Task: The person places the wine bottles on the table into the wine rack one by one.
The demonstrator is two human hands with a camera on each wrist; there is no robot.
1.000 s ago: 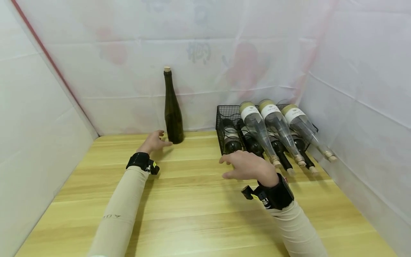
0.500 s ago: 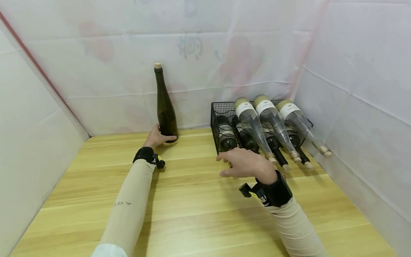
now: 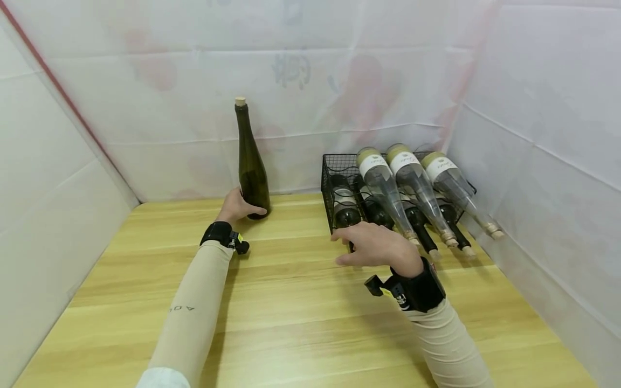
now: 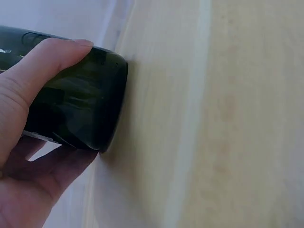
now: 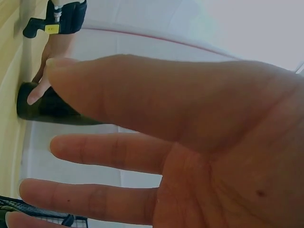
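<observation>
A dark green wine bottle [image 3: 253,170] with a cork in its top stands near the back wall, left of centre. My left hand [image 3: 237,207] grips it low down; in the left wrist view the thumb lies across the glass [image 4: 78,104] and fingers reach round the far side. Whether its base touches the table or is slightly raised, I cannot tell. My right hand [image 3: 378,246] is in front of the wire rack [image 3: 338,161], palm facing left, fingers spread and holding nothing. In the right wrist view, its thumb hides part of the green bottle [image 5: 52,107].
Three clear corked bottles [image 3: 417,180] with white labels lie on top of the rack, necks toward me. Several dark bottles [image 3: 347,215] lie below them, partly covered by my right hand. White sheeting [image 3: 194,108] encloses the wooden table [image 3: 281,302] at the back and sides.
My left hand has moved in from beside the green bottle and closed round its lower part. The right hand has kept nearly the same place. The head view has shifted slightly.
</observation>
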